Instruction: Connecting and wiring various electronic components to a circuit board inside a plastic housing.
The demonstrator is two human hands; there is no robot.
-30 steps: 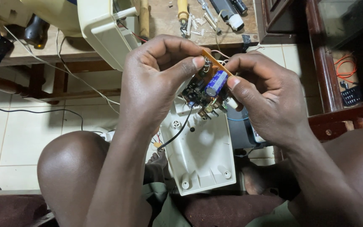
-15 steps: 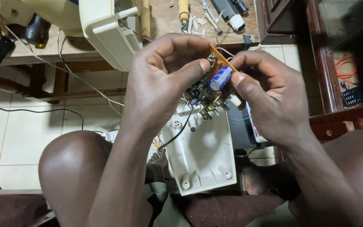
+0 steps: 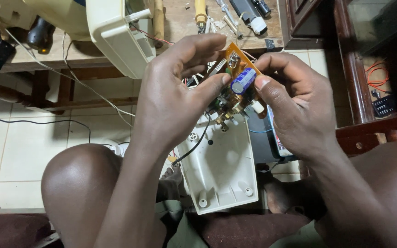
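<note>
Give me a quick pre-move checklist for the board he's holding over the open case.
1. Board held by both hands: ok, left hand and right hand pinch it from either side.
2. Blue capacitor clear of pressure: not ok, the thumbs touch it.
3. Black wire from board to case free of snags: cannot tell, its upper end is hidden behind the left hand.
4. Case half steady on the lap: ok, it rests open side up between the knees.
5. Solder side visible: cannot tell, it faces away.
</note>
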